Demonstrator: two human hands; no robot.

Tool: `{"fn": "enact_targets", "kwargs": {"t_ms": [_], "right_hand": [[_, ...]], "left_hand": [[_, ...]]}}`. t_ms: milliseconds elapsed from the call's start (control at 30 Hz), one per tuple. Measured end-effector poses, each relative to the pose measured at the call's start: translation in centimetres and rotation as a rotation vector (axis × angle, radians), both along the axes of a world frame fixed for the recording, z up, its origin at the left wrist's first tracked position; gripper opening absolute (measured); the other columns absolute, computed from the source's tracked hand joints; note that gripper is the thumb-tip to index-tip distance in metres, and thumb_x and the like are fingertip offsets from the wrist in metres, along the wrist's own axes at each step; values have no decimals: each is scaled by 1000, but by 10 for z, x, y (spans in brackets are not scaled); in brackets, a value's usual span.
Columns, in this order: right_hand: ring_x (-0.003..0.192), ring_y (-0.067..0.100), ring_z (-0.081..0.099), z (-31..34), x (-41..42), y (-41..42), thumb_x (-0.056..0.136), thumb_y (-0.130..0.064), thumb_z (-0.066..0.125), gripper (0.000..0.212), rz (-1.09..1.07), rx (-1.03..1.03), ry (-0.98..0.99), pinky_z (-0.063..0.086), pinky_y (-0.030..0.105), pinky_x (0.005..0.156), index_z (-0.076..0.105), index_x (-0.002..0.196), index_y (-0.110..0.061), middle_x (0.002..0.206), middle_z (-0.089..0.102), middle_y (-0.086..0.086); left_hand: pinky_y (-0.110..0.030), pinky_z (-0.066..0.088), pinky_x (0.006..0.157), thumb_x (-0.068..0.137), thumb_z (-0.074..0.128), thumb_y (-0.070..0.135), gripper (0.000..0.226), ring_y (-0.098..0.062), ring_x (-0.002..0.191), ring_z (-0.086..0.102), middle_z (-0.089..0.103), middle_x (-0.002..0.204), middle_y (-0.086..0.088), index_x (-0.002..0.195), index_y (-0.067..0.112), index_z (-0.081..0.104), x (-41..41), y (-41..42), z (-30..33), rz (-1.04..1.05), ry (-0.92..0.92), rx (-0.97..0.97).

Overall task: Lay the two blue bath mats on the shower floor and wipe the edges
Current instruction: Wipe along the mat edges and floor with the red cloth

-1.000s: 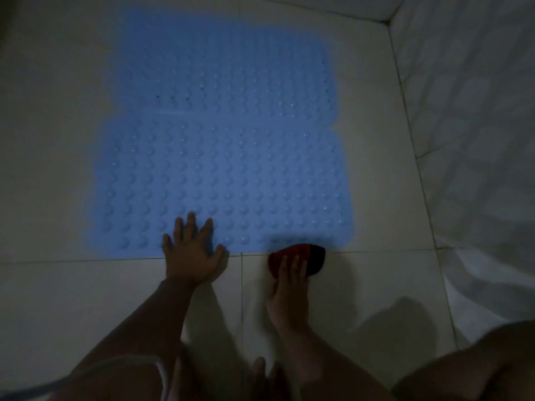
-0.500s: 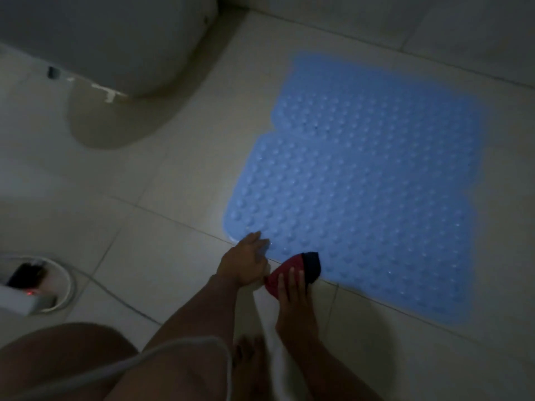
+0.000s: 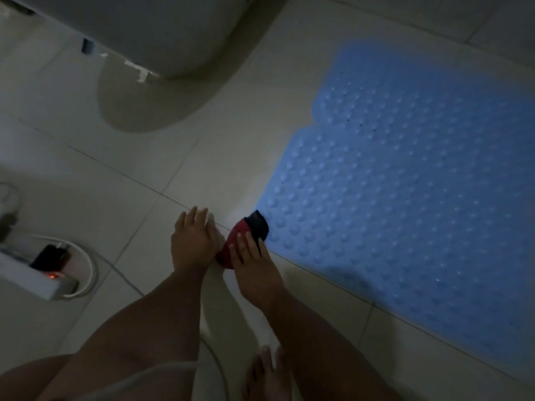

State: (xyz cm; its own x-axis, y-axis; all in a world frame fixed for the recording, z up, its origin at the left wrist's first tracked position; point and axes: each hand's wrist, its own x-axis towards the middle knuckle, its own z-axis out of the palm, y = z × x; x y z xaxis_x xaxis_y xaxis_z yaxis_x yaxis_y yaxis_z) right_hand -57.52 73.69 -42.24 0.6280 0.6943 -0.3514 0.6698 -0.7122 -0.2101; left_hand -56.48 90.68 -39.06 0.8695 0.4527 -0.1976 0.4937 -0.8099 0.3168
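Two blue bath mats with raised bumps lie flat side by side on the pale tiled floor, the near mat (image 3: 405, 227) at right and the far mat (image 3: 419, 96) behind it. A red and black cloth (image 3: 246, 235) sits at the near mat's left corner. My right hand (image 3: 253, 261) presses on the cloth with straight fingers. My left hand (image 3: 194, 241) rests flat on the tile just left of the cloth, off the mat.
A white toilet base (image 3: 162, 39) stands at the upper left with its shadow on the floor. A white power strip (image 3: 37, 276) with a red light, a dark plug and a coiled cable lies at the left. My bare foot (image 3: 266, 371) is at the bottom.
The view swung left, bringing the toilet and power strip in. My right hand slid the cloth left along the mat's near edge to its corner. My left hand came off the mat onto the tile.
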Motion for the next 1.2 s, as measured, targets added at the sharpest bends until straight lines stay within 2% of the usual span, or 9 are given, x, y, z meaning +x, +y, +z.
{"fn": "enact_targets", "kwargs": {"t_ms": [67, 267, 467, 600, 733, 833, 967, 1133, 1200], "right_hand": [[154, 42, 2, -5, 18, 16, 96, -27, 0, 68, 40, 29, 4, 4, 58, 123, 18, 158, -5, 164, 14, 25], [155, 35, -8, 13, 123, 49, 102, -23, 32, 65, 67, -74, 9, -4, 58, 123, 6, 160, -9, 168, 2, 16], [155, 31, -10, 18, 219, 35, 100, -22, 38, 69, -80, -74, 47, -7, 56, 123, 7, 160, -13, 169, -1, 11], [155, 29, -9, 18, 274, 18, 100, -27, 40, 69, -152, -76, 51, -4, 56, 123, 8, 160, -13, 169, -1, 10], [155, 30, -6, 13, 312, 10, 96, -24, 48, 74, -224, -28, 37, -1, 57, 124, 10, 160, -13, 169, 0, 11], [155, 32, -4, 8, 335, 7, 93, -18, 51, 77, -260, -12, 8, 1, 56, 124, 11, 160, -13, 168, 1, 12], [154, 38, 3, 6, 371, 0, 94, -15, 48, 72, -328, -19, -67, 8, 56, 124, 15, 158, -10, 167, 7, 17], [153, 34, 14, 11, 401, -10, 91, -2, 48, 66, -390, 7, -15, 17, 55, 123, 32, 154, -14, 165, 20, 15], [144, 35, 36, 24, 401, -6, 93, -1, 48, 57, -432, 36, 52, 34, 49, 117, 45, 148, -14, 155, 40, 16]], "left_hand": [[-57, 41, 110, 100, 33, 33, 54, -37, 146, 35, 48, 154, -13, 145, 13, 53, 0, 8, -4, 19, -3, 0], [-58, 44, 107, 97, 31, 34, 57, -38, 148, 34, 47, 154, -14, 146, 11, 51, 23, 7, -16, -28, -46, 54], [-49, 15, 125, 94, 17, 44, 73, -29, 158, 5, 19, 169, -7, 160, 15, 26, 75, -43, -31, -210, 8, 37], [-57, 19, 124, 97, 23, 52, 71, -33, 156, 12, 28, 166, -9, 156, 15, 38, 120, -66, -43, -316, -51, 14], [-50, 2, 128, 97, 16, 62, 76, -28, 157, -4, 8, 169, -4, 161, 21, 20, 158, -80, -50, -373, -38, 10], [-45, 17, 126, 96, 18, 70, 82, -28, 157, 16, 23, 168, -6, 158, 19, 35, 170, -73, -57, -394, -14, 60], [-45, 44, 110, 95, 29, 73, 78, -29, 142, 46, 51, 153, -7, 140, 18, 62, 173, -64, -64, -444, -85, 167], [-46, 38, 115, 93, 28, 77, 81, -28, 150, 34, 38, 161, -5, 146, 23, 54, 176, -66, -62, -415, -37, 101], [-43, 30, 120, 90, 36, 77, 82, -25, 155, 19, 23, 168, -2, 153, 25, 43, 183, -62, -46, -437, 71, -10]]}}
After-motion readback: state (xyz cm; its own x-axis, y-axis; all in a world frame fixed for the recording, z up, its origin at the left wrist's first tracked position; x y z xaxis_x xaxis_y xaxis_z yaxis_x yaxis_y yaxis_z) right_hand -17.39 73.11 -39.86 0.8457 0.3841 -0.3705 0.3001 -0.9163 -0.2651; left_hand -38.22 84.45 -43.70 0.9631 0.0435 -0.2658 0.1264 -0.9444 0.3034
